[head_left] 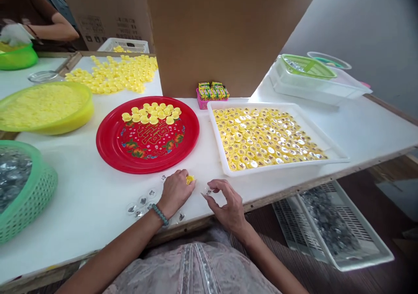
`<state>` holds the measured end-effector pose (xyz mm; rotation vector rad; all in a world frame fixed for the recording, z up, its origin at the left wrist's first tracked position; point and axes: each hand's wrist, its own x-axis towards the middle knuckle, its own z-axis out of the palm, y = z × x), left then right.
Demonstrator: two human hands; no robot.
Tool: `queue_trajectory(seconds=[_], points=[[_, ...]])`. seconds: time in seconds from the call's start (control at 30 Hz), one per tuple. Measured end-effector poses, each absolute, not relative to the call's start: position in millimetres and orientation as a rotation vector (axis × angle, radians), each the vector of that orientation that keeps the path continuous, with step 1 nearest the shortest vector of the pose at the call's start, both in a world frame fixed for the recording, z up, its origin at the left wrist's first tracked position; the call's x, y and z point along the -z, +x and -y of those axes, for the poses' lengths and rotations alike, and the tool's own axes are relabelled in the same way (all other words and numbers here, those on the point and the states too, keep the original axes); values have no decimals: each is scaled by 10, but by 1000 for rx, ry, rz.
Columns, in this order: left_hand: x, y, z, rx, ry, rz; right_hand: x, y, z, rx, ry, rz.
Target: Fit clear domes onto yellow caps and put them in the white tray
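Note:
My left hand (176,192) is closed around a small yellow plastic cap (190,179), just in front of the red tray (107,154). Between the thumb and fingertips of my right hand (228,204) is a clear plastic disc (207,191) with a small dark print. Several more clear printed discs (143,201) lie on the table beside and under my left forearm. On the far part of the red tray sit several yellow caps (153,113). A white tray (225,165) to the right is filled with yellow pieces (261,139) that carry printed discs.
A yellow bowl (86,106) of yellow pieces and a green basket (42,198) of clear pieces stand left. Behind are a pink basket (202,104) of small boxes and a cardboard panel (222,37). A co-worker's gloved hand (16,35) is far left. Crates (369,259) sit below right.

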<state>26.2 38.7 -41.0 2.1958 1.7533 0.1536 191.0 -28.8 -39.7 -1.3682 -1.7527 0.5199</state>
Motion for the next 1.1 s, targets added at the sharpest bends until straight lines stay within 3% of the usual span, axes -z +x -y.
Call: queue_trajectory(seconds=[0.6, 1.1], points=[[608, 71, -173, -551, 1198, -1410, 446, 1713, 199, -558, -1623, 2033], [660, 158, -77, -544, 1272, -1326, 533, 1571, 305, -374, -1957, 2022]])
